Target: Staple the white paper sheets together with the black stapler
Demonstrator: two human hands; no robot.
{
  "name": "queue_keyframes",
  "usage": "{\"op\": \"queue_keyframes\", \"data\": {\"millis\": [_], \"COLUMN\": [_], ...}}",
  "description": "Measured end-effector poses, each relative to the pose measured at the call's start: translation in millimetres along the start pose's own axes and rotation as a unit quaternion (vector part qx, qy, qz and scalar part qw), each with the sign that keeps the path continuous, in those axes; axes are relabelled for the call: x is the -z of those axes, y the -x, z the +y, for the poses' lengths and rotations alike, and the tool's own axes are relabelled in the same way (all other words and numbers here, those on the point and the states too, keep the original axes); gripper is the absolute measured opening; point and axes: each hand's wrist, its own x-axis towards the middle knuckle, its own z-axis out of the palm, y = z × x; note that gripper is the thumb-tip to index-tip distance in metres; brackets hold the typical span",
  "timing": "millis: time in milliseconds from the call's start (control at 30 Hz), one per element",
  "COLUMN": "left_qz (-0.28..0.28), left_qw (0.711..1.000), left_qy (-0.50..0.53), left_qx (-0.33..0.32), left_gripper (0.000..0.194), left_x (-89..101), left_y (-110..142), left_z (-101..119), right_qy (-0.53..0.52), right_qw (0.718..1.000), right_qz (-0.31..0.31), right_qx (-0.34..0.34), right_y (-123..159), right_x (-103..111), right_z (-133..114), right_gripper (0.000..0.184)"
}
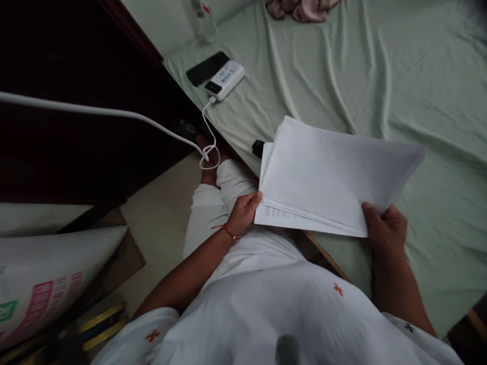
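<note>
A loose stack of white paper sheets (335,172) is held between both hands, tilted over the bed's edge and my lap. The top sheet looks blank; a lower one shows printed lines along its near edge. My left hand (244,210), with a red string bracelet (230,232) at the wrist, pinches the stack's left near corner. At the right near corner, my right hand (386,225) grips the stack with its thumb on top and fingers beneath. A small black object (258,148) peeks out beside the stack's left edge; the rest of it is hidden.
The bed carries a pale green sheet (437,101). A white power bank (225,79) lies by a black phone (207,68), with a white cable (95,109) running left. A clear bottle (205,23) and brownish cloth (300,9) are farther back. A printed sack (49,284) sits lower left.
</note>
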Motion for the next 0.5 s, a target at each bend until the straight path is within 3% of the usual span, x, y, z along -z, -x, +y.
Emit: {"op": "queue_keyframes", "data": {"millis": [133,200,333,500], "left_qz": [-0.042,-0.063,-0.025,-0.034], "left_qw": [0.997,0.997,0.999,0.999], "left_qy": [0.057,0.037,-0.042,0.007], "left_qx": [0.012,0.003,-0.021,-0.008], "left_gripper": [0.066,0.062,0.065,0.069], "left_x": [0.4,1.8,2.3,-1.7], "left_y": [1.4,2.3,4.3,4.6], "left_z": [1.4,3.1,5.9,4.0], "right_qy": [-0.033,-0.055,-0.048,-0.066], "right_qw": [0.999,0.997,0.998,0.997], "right_qz": [0.034,0.041,0.034,0.039], "right_qx": [-0.021,-0.026,-0.019,-0.014], "right_y": [-0.6,-1.2,-1.2,-2.7], "right_x": [-1.2,-1.6,-2.3,-3.4], "right_z": [0.1,1.3,1.9,4.7], "right_gripper": [0.039,0.042,0.041,0.039]}}
